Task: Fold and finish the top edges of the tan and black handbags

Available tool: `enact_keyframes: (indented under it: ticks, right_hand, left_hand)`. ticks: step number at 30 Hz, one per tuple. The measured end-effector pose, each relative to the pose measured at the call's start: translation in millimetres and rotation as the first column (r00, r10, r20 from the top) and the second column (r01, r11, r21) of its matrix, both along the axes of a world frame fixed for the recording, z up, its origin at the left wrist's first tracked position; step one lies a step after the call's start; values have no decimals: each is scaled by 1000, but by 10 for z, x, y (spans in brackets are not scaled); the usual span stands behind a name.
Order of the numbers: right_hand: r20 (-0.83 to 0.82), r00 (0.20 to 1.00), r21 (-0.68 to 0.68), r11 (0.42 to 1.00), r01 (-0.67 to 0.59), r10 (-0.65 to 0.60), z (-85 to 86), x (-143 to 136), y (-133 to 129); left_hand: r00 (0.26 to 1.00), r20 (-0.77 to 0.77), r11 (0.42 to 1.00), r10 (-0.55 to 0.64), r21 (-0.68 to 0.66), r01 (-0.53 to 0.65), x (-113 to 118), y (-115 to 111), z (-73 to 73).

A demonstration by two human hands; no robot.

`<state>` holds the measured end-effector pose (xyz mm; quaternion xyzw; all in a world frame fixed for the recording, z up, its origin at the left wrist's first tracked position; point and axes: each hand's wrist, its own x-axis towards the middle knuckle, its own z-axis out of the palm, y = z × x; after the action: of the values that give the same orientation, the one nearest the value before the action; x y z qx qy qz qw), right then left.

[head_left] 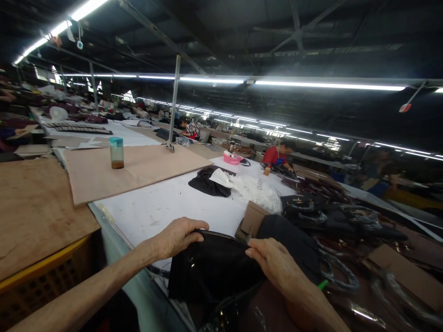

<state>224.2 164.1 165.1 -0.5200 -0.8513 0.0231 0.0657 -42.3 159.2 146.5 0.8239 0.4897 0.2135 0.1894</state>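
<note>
A black handbag [221,263] is held up at the front edge of the white table, its mouth spread toward me and its inside dark. My left hand [178,237] pinches the left end of its rim between thumb and fingers. At the right end of the rim, my right hand [273,258] is closed on the edge, with a small bit of something metallic-looking near the fingertips. Just behind the right hand lie a brown card piece [254,216] and a dark flat bag panel [287,237]. The lower part of the handbag merges with dark things below.
Dark bags with plastic-wrapped handles [341,272] crowd the right side. A white plastic bag [259,191] and black cloth [209,182] lie mid-table. On a tan board [145,168] stands a teal-lidded bottle [116,153]. A yellow crate [44,272] is lower left. A person in red [275,154] works beyond.
</note>
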Motion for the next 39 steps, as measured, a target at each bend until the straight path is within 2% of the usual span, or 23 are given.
enact_keyframes:
  ticks: [3,6,9,14,23,29,35,39]
  right_hand:
    - [24,1000,-8,1000,6,-5,13,-23,-13]
    - [36,999,-3,1000,2,-2,34,-45,-30]
    - [30,1000,14,1000,4,-4,38,-42,-57]
    - [17,1000,22,1000,-10,9,36,-35,-97]
    - [57,998,30,999,11,-13,62,-46,-134]
    - [66,998,-45,999,22,-19,135,-127,-105]
    - [-173,974,-147,973,-175,149,119,-191,9]
    - [-172,974,-108,980,-170,150,70,-179,39]
  left_hand:
    - [980,-194,985,48,174,-14,200,-50,29]
    - [962,-257,977,92,209,-38,421,-83,9]
    - [981,-187,987,55,161,-25,552,-58,-9]
    - [999,-2,992,-51,116,50,556,48,13]
    - [990,98,994,-98,48,94,568,168,-38]
    - [990,126,998,-56,-24,59,597,117,3]
    - [990,138,998,19,-63,-11,599,62,59]
    - [989,144,998,32,-56,-24,616,69,44]
